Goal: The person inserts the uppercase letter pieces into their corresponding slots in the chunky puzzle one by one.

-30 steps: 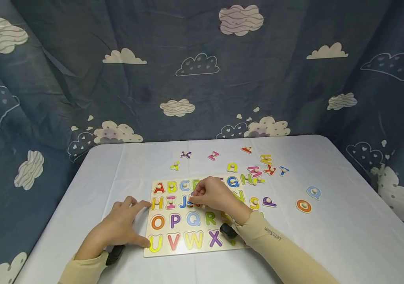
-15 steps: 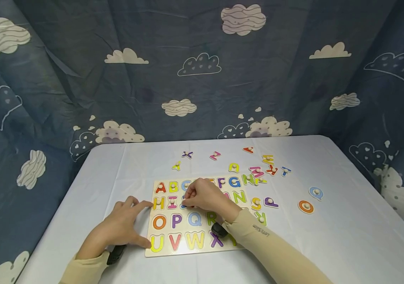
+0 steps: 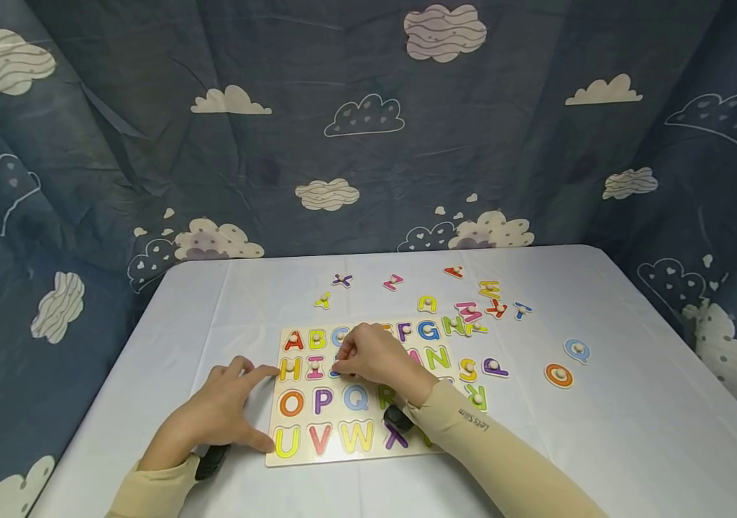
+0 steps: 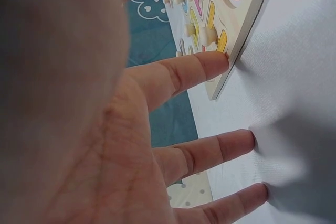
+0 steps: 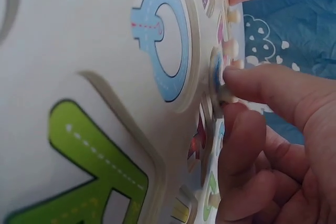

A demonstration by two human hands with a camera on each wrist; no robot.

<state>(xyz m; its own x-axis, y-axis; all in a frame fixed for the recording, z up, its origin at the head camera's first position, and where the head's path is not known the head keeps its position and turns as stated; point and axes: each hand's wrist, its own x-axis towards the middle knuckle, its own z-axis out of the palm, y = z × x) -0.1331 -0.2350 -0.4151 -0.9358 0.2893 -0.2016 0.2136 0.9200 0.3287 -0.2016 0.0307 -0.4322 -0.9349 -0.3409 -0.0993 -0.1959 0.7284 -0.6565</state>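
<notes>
While letters [image 3: 467, 312] lie strewn, right fingers [image 5: 262, 83] pinch a blue piece [image 5: 216, 74]; left fingers [image 4: 190, 72] splay.

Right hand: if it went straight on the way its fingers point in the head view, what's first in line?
Probably the pink I piece, just beyond the blue piece the right hand pinches; fingertip height over the board is unclear.

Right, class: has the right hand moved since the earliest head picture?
Yes: leftward. Judged against the letter board in the head view, the right hand is now closer to the pink I piece.
</notes>
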